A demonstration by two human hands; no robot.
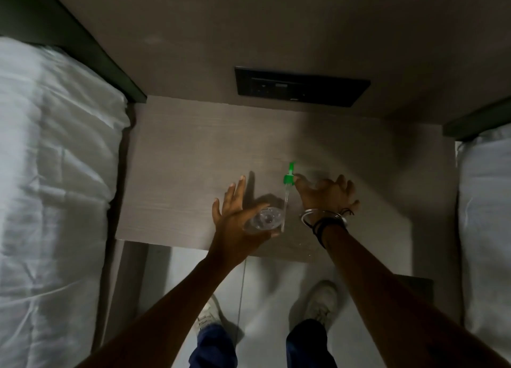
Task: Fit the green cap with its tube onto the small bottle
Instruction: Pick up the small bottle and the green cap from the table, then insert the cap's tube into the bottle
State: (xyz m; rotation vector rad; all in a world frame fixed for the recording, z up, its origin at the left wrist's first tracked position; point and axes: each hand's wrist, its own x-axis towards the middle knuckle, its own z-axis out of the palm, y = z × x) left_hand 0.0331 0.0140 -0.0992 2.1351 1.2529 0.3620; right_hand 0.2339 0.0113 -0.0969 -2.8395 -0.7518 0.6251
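My left hand (235,218) holds the small clear bottle (264,219) between palm and thumb, with the fingers stretched out above the bedside table (179,174). The bottle's round end faces the camera. My right hand (323,193), with bangles on the wrist, grips the green cap (289,178) by the fingertips, the other fingers spread. The clear tube (285,207) hangs down from the cap. Its lower end lies just beside the bottle's right edge; I cannot tell whether it touches.
A dark switch panel (301,86) is set in the wall behind the table. White-sheeted beds stand at the left (55,174) and the right (486,215). Below the table's front edge are the pale floor and my two shoes (320,304).
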